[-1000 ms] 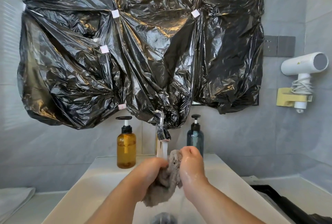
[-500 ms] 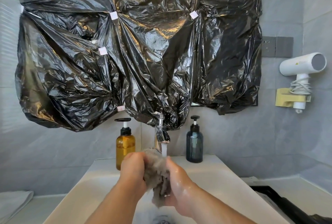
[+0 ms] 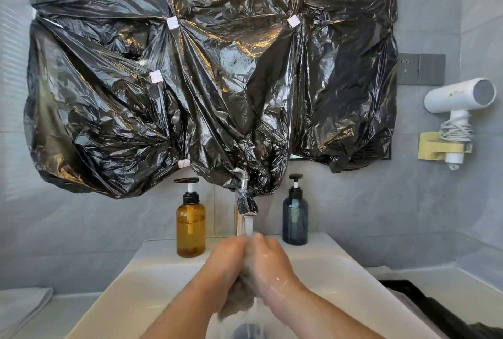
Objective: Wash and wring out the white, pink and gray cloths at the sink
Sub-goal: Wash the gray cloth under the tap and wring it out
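- Left hand (image 3: pixel 227 261) and right hand (image 3: pixel 270 263) are pressed together at the centre of the view, over the sink. Each has its fingers curled tightly round a bunched gray cloth (image 3: pixel 236 303).
- Most of the gray cloth is hidden between the two palms. A wet, crumpled tail of it hangs out below the hands, above the basin.
- Both bare forearms reach in from the bottom edge, and the back of the right hand glistens with water.
- A chrome faucet (image 3: pixel 245 202) stands just behind the hands at the back of the sink. A thin stream of water (image 3: pixel 248 225) falls from its spout onto the spot where the knuckles meet.
- The white sink (image 3: pixel 152 278) fills the lower part of the view, with a dark drain (image 3: pixel 246 332) directly under the hanging cloth.
- An amber pump bottle (image 3: pixel 190 227) stands on the sink's back ledge to the left of the faucet. A dark blue pump bottle (image 3: pixel 295 223) stands to the right of it.
- Crinkled black plastic sheeting (image 3: pixel 204 80) covers the wall above, held with small white labels. Its lower edge drapes over the top of the faucet.
- On the right wall a white hair dryer (image 3: pixel 460 99) sits in a gold-coloured holder (image 3: pixel 432 146), its cord wound round the handle. A gray switch plate (image 3: pixel 420 69) is mounted above and to the left of it.
- At far left, on the counter, lies folded white fabric (image 3: pixel 21 303), possibly a towel.
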Demonstrator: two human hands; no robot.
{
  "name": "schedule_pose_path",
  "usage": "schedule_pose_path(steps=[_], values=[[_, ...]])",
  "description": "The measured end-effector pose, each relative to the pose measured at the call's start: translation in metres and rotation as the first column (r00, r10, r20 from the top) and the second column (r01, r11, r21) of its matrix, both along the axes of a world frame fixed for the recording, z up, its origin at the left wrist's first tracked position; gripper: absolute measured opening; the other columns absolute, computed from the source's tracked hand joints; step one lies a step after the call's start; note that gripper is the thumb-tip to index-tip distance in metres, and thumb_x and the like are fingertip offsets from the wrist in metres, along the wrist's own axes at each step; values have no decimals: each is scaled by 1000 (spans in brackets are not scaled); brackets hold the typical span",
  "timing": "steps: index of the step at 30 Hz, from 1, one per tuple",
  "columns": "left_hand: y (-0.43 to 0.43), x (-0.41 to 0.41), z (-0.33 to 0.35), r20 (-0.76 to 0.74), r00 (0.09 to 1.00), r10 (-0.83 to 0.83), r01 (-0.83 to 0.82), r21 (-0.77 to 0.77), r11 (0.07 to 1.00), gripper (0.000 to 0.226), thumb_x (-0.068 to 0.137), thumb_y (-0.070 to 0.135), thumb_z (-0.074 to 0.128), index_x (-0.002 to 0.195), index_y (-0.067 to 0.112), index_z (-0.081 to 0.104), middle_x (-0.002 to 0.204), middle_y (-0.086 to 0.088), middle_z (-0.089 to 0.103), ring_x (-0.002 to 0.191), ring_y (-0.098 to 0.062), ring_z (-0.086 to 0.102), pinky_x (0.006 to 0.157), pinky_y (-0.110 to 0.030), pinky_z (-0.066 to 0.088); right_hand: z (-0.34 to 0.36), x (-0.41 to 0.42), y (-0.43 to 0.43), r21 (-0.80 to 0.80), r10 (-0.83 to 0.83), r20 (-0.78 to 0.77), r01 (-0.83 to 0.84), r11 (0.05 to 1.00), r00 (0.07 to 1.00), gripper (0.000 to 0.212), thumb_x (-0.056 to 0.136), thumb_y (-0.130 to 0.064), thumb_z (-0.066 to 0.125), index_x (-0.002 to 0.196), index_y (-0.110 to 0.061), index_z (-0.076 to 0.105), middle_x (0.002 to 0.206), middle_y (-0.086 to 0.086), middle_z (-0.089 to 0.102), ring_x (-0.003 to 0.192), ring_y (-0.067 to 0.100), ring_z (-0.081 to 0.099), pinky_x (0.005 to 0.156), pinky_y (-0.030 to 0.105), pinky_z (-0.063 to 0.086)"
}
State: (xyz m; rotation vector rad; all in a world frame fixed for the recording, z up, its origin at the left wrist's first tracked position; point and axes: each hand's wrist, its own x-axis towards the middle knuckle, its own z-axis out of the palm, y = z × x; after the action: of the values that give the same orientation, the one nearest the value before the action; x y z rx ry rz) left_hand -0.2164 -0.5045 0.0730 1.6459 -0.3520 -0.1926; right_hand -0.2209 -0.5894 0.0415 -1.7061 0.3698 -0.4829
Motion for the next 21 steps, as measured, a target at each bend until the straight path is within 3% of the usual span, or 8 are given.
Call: schedule_pose_path(steps=[2, 4, 7, 11, 13, 15, 17, 21], values=[[4, -4, 4, -7, 1000, 22, -22, -72, 997, 29, 100, 21, 50, 74, 18, 61, 89, -20, 72, 74, -26, 67, 67, -39, 58, 3, 1, -3, 21, 58, 11, -58, 998, 998, 30, 82, -48, 55, 87, -19, 56, 65, -9, 63, 69, 12, 65, 61, 29, 51], [7, -3, 2, -122, 991, 56, -70, -107, 992, 28, 95, 28, 57, 87, 4, 67, 75, -19, 71, 61, -29, 69, 52, -33, 53, 5, -5, -5, -4, 38, 59, -38, 999, 998, 12, 91, -33, 55, 91, -21, 56, 76, -4, 65, 76, 17, 65, 61, 29, 50], [8, 0, -1, -108, 984, 140, -149, -79, 986, 25, 92, 23, 65, 109, 7, 60, 96, -20, 69, 87, -35, 69, 72, -43, 59, 2, -15, -6, 20, 52, 68, -53, 998, 996, 13, 99, -31, 50, 99, -24, 61, 89, 3, 68, 80, 21, 65, 57, 27, 47], [10, -2, 1, -142, 966, 214, -233, -131, 964, 18, 96, 20, 63, 109, 9, 55, 98, -19, 65, 90, -35, 66, 85, -50, 58, -2, -11, 4, 4, 84, -48, -84, 996, 995, 32, 101, -51, 35, 108, -27, 55, 97, 8, 68, 75, 23, 62, 45, 19, 41], [10, -2, 1, -168, 966, 198, -220, -128, 967, 19, 101, 28, 55, 110, 11, 55, 100, -19, 66, 93, -35, 67, 89, -53, 56, -5, -8, 15, -18, 108, -67, -109, 994, 992, 53, 90, -63, 30, 108, -24, 60, 88, 10, 69, 69, 26, 63, 47, 23, 43], [9, 1, 1, -169, 972, 165, -181, -85, 980, 26, 104, 33, 48, 108, 10, 60, 98, -19, 69, 94, -33, 68, 93, -51, 55, -6, -3, 22, 59, 114, -34, -112, 992, 993, 58, 83, -60, 38, 93, -12, 68, 66, 10, 64, 59, 26, 62, 51, 31, 44], [6, -1, 2, -155, 979, 132, -142, -53, 988, 30, 104, 30, 46, 100, 7, 64, 88, -16, 69, 87, -30, 69, 86, -42, 57, -7, -1, 19, 115, 33, 2, -34, 993, 999, 50, 89, -53, 44, 79, -10, 68, 58, 6, 63, 57, 25, 64, 55, 33, 50], [7, -9, 7, -114, 993, -38, 40, 19, 999, 39, 101, 34, 52, 77, 10, 69, 71, -7, 71, 61, -20, 66, 57, -27, 54, -4, -8, 1, -132, -87, 51, 93, 987, 995, 58, 86, -67, 20, 95, -30, 64, 82, 1, 73, 80, 23, 71, 78, 42, 60]])
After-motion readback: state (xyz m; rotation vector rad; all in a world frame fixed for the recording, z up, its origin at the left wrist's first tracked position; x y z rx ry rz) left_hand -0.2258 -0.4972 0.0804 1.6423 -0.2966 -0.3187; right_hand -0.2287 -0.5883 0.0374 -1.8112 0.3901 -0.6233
